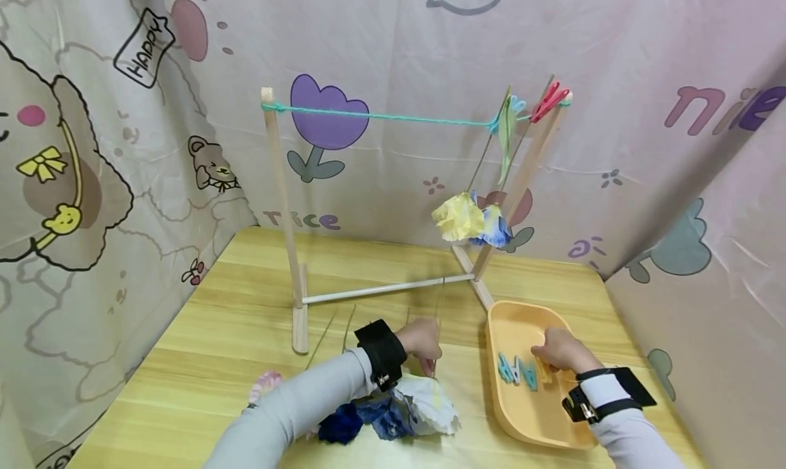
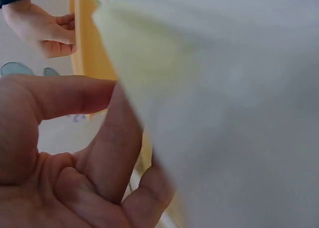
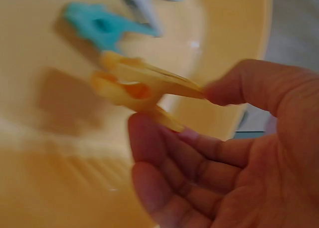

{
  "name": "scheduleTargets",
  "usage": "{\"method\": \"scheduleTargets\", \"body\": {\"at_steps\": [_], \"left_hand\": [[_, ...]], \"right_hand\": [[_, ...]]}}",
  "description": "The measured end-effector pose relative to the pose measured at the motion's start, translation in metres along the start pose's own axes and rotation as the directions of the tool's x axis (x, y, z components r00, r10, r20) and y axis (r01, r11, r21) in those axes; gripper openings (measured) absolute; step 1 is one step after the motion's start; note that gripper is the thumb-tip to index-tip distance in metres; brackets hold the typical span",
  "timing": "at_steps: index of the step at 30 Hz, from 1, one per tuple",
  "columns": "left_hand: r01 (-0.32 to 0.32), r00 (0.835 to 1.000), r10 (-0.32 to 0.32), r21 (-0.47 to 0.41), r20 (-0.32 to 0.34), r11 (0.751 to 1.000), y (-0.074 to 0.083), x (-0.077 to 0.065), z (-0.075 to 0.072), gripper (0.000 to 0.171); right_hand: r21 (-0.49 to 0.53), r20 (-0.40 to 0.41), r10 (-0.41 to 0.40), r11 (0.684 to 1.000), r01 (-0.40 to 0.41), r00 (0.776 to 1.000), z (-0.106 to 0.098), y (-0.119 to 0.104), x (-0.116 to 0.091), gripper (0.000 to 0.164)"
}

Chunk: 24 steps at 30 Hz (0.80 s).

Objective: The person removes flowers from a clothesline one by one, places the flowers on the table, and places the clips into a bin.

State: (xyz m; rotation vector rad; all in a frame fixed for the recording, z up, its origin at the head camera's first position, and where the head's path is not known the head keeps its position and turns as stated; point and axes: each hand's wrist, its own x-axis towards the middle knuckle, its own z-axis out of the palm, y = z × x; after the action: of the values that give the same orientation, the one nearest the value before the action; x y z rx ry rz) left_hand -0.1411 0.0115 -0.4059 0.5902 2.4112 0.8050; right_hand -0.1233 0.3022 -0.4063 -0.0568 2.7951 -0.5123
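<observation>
My left hand (image 1: 420,339) pinches the thin stem of a white artificial flower (image 1: 431,409) low over the table. In the left wrist view its white petals (image 2: 239,98) fill the right side and hide part of the fingertips. Inside the orange tray (image 1: 499,407), my right hand (image 1: 561,351) pinches a yellow clothespin (image 3: 144,83) by its two handle ends, between thumb and fingers. A teal clothespin (image 3: 97,26) and a grey one (image 3: 142,8) lie on the tray floor beyond it.
A wooden rack (image 1: 284,203) carries a green string (image 1: 393,117). Near its right post, a blue clothespin (image 1: 495,123) and a red clothespin (image 1: 548,103) hold yellow (image 1: 459,218) and blue flowers (image 1: 493,227), heads down. Dark blue flowers (image 1: 340,424) and a pink flower (image 1: 265,385) lie around my left forearm.
</observation>
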Motion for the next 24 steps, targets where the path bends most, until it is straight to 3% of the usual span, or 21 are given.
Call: {"method": "scheduleTargets", "body": {"at_steps": [4, 10, 12, 17, 24], "left_hand": [[0.027, 1.000, -0.027, -0.032, 0.013, 0.999, -0.003, 0.003, 0.006, 0.016], [0.049, 0.998, -0.046, -0.075, 0.038, 0.996, -0.005, 0.002, 0.014, 0.018], [0.058, 0.998, -0.056, -0.055, 0.042, 0.997, -0.005, 0.002, 0.017, 0.013], [0.074, 0.995, -0.078, 0.062, 0.056, 0.995, -0.003, 0.003, 0.020, 0.025], [0.098, 0.991, -0.103, 0.061, 0.086, 0.993, -0.004, 0.005, 0.020, 0.036]], "right_hand": [[0.036, 0.075, 0.071, 0.997, -0.074, 0.995, 0.009, 0.007, 0.001, 0.028], [-0.009, 0.059, 0.059, 0.998, -0.058, 0.997, 0.015, 0.012, 0.005, 0.024], [-0.034, 0.058, 0.051, 0.998, -0.049, 0.997, 0.014, 0.013, 0.006, 0.023], [-0.050, 0.078, 0.054, 0.997, -0.050, 0.996, 0.015, 0.014, 0.009, 0.021], [-0.028, 0.094, 0.062, 0.998, -0.060, 0.994, 0.011, 0.012, 0.010, 0.015]]}}
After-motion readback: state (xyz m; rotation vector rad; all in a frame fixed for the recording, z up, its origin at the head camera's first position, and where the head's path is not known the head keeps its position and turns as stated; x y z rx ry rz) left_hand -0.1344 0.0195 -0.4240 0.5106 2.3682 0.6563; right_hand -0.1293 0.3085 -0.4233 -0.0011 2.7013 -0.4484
